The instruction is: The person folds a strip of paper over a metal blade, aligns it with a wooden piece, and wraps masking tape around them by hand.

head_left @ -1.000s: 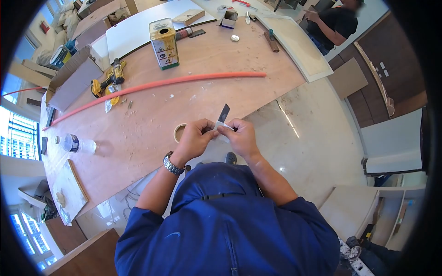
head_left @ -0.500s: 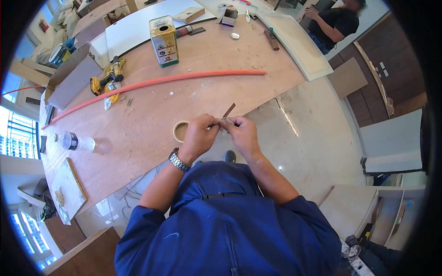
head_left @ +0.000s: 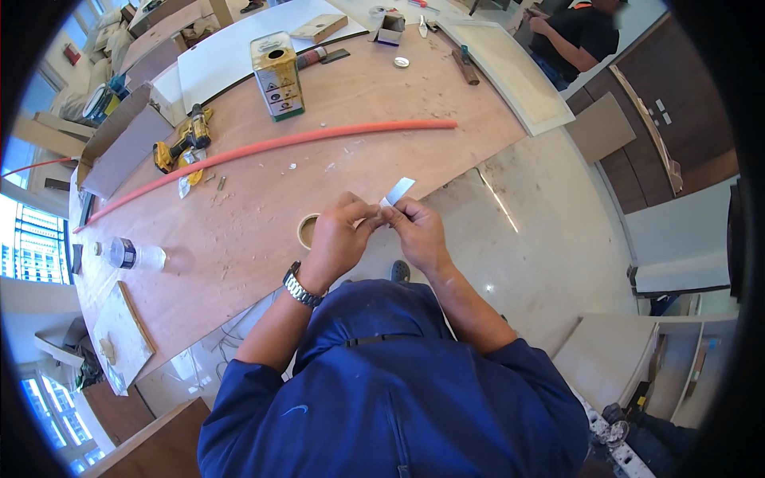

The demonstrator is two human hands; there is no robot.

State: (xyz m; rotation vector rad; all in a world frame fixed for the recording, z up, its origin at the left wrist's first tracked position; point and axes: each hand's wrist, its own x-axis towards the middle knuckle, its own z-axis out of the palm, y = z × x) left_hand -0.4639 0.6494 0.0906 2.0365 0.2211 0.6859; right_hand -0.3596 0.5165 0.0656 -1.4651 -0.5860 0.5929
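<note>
A small, thin flat strip [head_left: 400, 190] shows pale and shiny above my fingertips; its exact kind cannot be made out. My right hand [head_left: 420, 237] pinches its lower end between thumb and fingers. Right beside it, my left hand [head_left: 339, 235] has its fingers closed at the same end of the strip, the fingertips almost touching the right ones. What lies between the fingertips is partly hidden. A roll of tape [head_left: 302, 233] lies on the wooden board, just left of my left hand and partly covered by it.
On the plywood board [head_left: 247, 175] lie an orange tube [head_left: 319, 134], a yellow drill [head_left: 185, 143], a tin can [head_left: 278, 84], a plastic bottle [head_left: 134, 253] and scattered shavings. A pale panel [head_left: 510, 72] borders its right side. Another person [head_left: 575, 40] stands at the back right.
The strip has turned: it looked narrow and dark before, and now its broader pale face shows. Both hands stay together in nearly the same place.
</note>
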